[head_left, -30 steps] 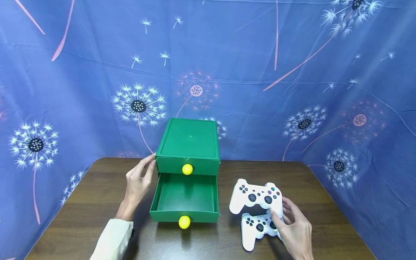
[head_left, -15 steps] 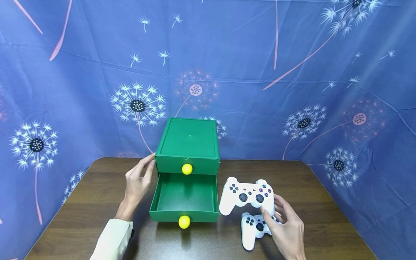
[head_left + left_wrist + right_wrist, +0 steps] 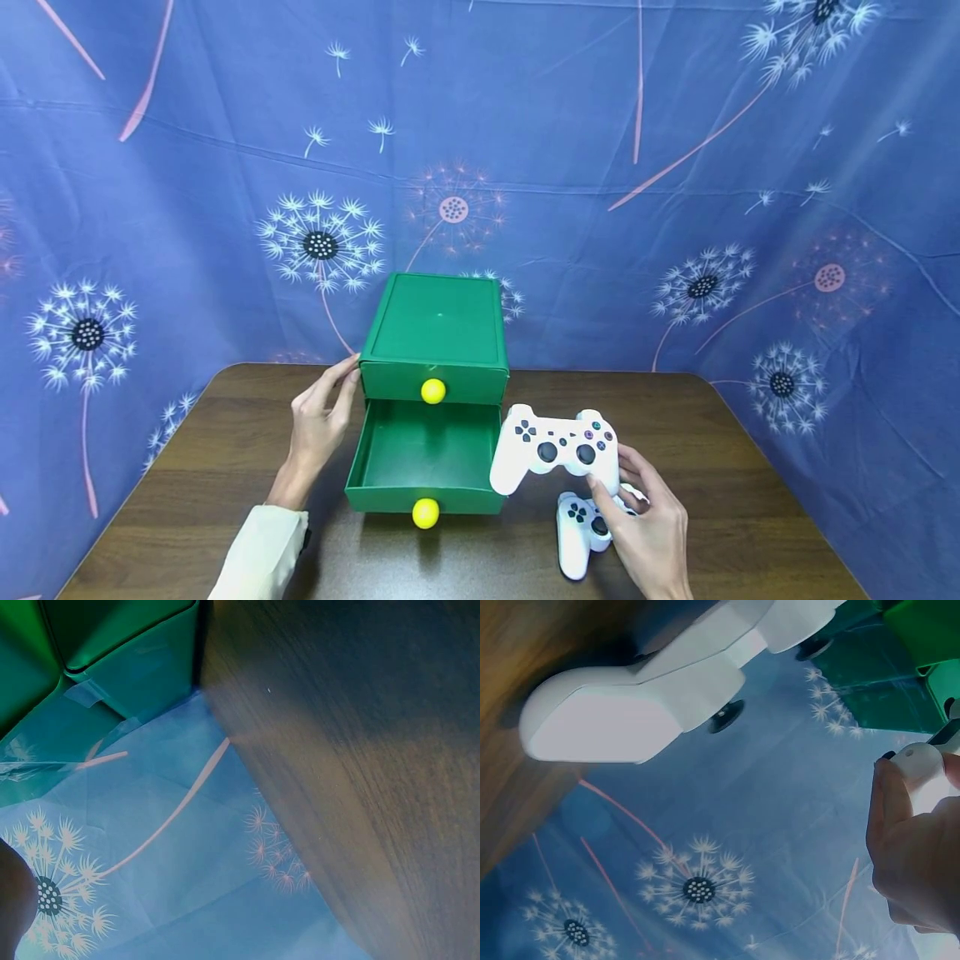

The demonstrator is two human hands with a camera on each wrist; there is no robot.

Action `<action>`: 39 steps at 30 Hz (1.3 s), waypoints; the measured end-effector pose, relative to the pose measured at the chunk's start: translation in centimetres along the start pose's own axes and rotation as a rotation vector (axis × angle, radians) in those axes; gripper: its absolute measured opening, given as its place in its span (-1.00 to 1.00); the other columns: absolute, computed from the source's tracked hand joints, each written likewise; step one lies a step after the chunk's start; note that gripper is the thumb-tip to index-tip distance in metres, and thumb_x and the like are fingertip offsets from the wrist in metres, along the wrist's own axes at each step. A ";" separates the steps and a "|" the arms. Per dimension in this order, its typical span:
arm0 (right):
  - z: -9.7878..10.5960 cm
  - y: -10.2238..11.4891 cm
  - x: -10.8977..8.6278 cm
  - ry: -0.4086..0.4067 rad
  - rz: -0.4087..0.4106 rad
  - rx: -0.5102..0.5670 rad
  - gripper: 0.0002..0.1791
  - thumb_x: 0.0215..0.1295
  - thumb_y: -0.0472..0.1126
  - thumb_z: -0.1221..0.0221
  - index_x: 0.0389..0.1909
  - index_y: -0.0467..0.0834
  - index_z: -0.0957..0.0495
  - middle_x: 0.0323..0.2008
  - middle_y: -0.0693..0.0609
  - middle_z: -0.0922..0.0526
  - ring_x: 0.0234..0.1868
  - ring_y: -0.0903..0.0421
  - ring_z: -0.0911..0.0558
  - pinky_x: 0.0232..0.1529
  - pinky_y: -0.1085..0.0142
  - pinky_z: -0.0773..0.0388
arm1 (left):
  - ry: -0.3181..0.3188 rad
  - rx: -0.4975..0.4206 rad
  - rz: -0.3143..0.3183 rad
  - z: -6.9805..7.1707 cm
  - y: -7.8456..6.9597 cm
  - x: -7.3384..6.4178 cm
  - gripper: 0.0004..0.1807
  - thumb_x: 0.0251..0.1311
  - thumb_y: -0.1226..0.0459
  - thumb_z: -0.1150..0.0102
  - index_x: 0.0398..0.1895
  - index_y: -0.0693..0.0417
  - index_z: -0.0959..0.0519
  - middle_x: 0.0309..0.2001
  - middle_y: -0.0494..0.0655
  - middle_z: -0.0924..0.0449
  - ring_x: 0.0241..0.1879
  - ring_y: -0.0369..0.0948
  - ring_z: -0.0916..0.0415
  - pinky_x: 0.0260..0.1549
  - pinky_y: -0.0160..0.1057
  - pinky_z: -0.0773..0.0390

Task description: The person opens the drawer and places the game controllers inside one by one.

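In the head view my right hand (image 3: pixel 647 525) pinches a white game controller (image 3: pixel 557 450) by its right grip, with the controller's left end at the right edge of the pulled-out lower drawer (image 3: pixel 427 454). Behind that hand, partly hidden by it, a second white game controller (image 3: pixel 576 537) lies on the table. My left hand (image 3: pixel 318 421) rests its fingertips against the left side of the green drawer box (image 3: pixel 438 321). The right wrist view has my right hand (image 3: pixel 919 847) at its right edge, fingers on the held controller's grip (image 3: pixel 922 761).
Yellow round knobs mark the closed upper drawer (image 3: pixel 390 382) and the lower drawer's front; the lower one holds nothing. The brown wooden table (image 3: pixel 247 417) meets a blue dandelion-print cloth (image 3: pixel 562 250) at its back and sides.
The right hand has carried its controller left, from over the second controller to the lower drawer's right edge. The left hand and the drawer box stay where they were.
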State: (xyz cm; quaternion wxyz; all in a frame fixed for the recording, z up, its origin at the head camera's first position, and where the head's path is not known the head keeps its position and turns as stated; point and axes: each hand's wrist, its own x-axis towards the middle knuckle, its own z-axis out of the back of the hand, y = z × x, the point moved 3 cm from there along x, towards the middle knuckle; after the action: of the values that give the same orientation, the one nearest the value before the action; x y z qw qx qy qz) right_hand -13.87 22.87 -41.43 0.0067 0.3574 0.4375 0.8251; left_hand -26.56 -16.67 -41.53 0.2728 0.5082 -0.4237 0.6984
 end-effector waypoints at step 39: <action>-5.4 3.5 -1.1 0.133 0.003 0.163 -0.40 -0.06 -0.57 -0.52 0.09 -0.27 -0.66 -0.08 -0.03 -0.74 -0.13 0.09 -0.76 -0.17 0.37 -0.71 | 0.012 0.005 0.013 0.0 -0.1 -0.1 -0.43 0.06 0.77 -0.29 0.17 0.28 -0.67 0.00 0.11 -0.75 -0.14 -0.09 -0.70 -0.08 -0.55 -0.57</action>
State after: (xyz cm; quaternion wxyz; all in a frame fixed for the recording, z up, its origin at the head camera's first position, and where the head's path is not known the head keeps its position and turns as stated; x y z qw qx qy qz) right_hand -15.19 16.54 -41.50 -0.0526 0.3017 0.5020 0.8088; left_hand -26.49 -16.60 -41.64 0.2697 0.5017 -0.4237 0.7043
